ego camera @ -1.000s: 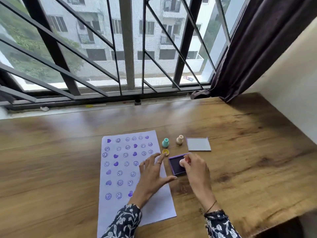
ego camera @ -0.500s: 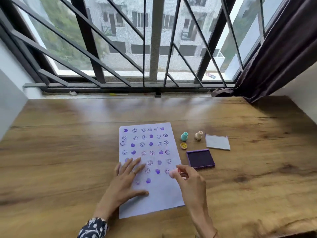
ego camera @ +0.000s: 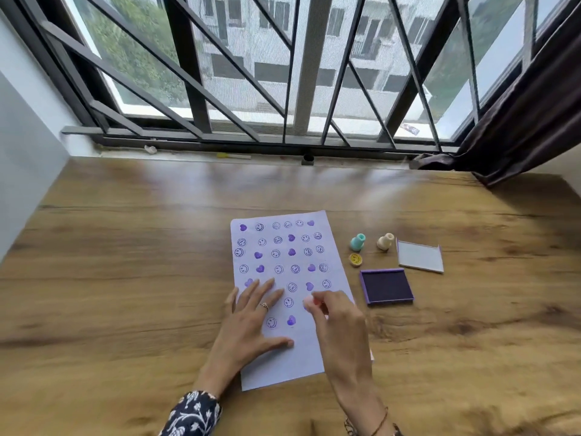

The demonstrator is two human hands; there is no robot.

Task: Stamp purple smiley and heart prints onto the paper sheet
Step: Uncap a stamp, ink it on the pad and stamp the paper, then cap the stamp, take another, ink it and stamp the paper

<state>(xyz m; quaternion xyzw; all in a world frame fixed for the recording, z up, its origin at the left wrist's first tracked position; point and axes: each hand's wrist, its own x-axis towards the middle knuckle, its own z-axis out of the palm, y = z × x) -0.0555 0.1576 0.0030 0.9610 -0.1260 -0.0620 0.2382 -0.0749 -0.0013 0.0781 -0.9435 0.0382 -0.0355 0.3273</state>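
A pale paper sheet [ego camera: 283,240] lies on the wooden table, covered in rows of purple smileys and hearts. My left hand [ego camera: 251,322] rests flat on its lower left part, fingers spread. My right hand [ego camera: 338,322] pinches a small pink stamp [ego camera: 309,303] pressed down on the sheet's right side, below a heart print. The open purple ink pad [ego camera: 386,286] sits just right of the sheet.
Right of the sheet stand a teal stamp [ego camera: 357,242], a cream stamp [ego camera: 385,241] and a yellow smiley stamp [ego camera: 355,259]. The pad's lid [ego camera: 419,256] lies beyond the pad. A barred window and a dark curtain [ego camera: 518,127] bound the table's far edge.
My right hand carried the pink stamp from the ink pad over to the sheet and lowered it. My left hand slid left on the paper. The camera view shifted.
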